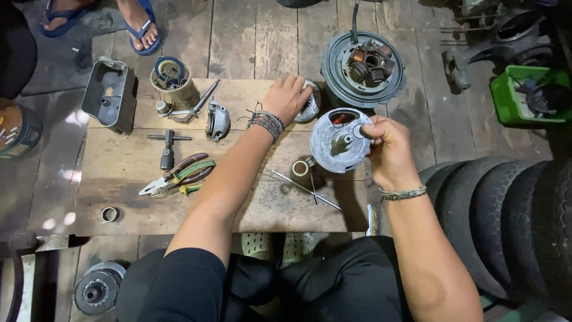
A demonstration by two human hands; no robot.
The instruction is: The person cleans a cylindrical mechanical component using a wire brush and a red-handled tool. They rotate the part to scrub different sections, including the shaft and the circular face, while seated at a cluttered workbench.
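The right hand (387, 152) grips a grey disc (336, 143) over the desk (119, 173), fingers pinching a small ring (359, 131) at its rim (tilted for viewing). Beyond the disc, the left hand (289, 98) clasps a gear (310, 104).

pliers (179, 176) on board (119, 203), tyres (506, 220) right

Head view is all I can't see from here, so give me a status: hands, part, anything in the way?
Left hand on toothed gear. Right hand pinching small ring over round metal disc. Thin rod lies beside on the board.
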